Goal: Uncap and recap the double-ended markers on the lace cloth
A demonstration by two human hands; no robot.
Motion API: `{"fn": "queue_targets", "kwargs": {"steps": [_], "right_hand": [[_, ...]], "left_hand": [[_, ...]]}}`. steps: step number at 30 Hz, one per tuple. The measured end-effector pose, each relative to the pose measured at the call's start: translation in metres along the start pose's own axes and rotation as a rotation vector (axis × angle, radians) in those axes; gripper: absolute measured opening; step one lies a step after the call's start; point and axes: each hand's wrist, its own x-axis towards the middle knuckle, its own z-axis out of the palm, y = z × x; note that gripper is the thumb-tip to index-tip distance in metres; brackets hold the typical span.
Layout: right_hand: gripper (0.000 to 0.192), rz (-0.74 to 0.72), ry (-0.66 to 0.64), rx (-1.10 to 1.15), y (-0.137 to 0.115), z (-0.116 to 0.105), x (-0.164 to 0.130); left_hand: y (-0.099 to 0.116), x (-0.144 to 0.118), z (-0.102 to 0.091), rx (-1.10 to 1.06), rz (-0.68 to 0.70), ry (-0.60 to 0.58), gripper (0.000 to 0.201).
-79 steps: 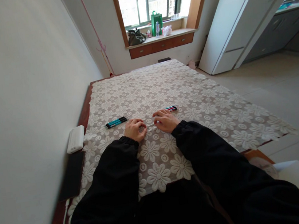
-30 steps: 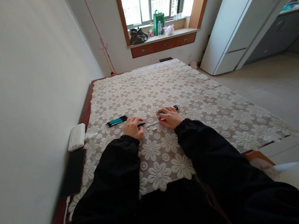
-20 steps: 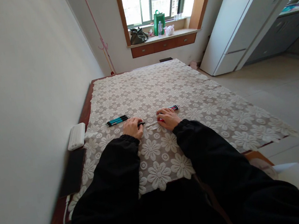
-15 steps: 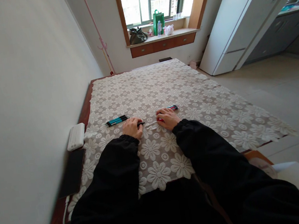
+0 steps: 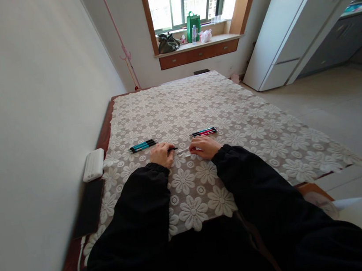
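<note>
Over the lace-covered tabletop (image 5: 180, 109), the fingers of the left hand (image 5: 162, 154) pinch 1 black pen part (image 5: 172, 149) and the right hand's (image 5: 205, 147) 1 thin pale rod (image 5: 185, 149), both likely light, stiff, slippery, best held mid-length.

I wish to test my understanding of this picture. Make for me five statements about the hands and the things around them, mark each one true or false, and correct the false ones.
1. The left hand holds a short black piece. True.
2. Both sleeves are black. True.
3. The pens beyond the right hand are all green. False: the pens beyond the right hand show pink and blue.
4. The green bag hangs from the fridge. False: the green bag stands on the window sill.
5. A white power bank lies at the wall side of the table. True.
</note>
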Motion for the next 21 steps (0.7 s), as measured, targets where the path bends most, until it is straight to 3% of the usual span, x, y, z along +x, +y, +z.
{"fn": "queue_targets", "kwargs": {"steps": [7,13,21], "right_hand": [[0.012,-0.098,-0.049,0.063,-0.008,-0.006,0.002],[0.017,-0.175,-0.094,0.087,-0.022,0.005,0.004],[0.01,-0.004,-0.009,-0.003,-0.017,-0.001,0.003]], "left_hand": [[0.001,0.001,-0.002,-0.012,0.035,-0.045,0.021],[0.0,0.0,-0.001,-0.009,0.045,-0.035,0.022],[0.003,-0.001,-0.002,-0.022,0.039,-0.036,0.023]]}}
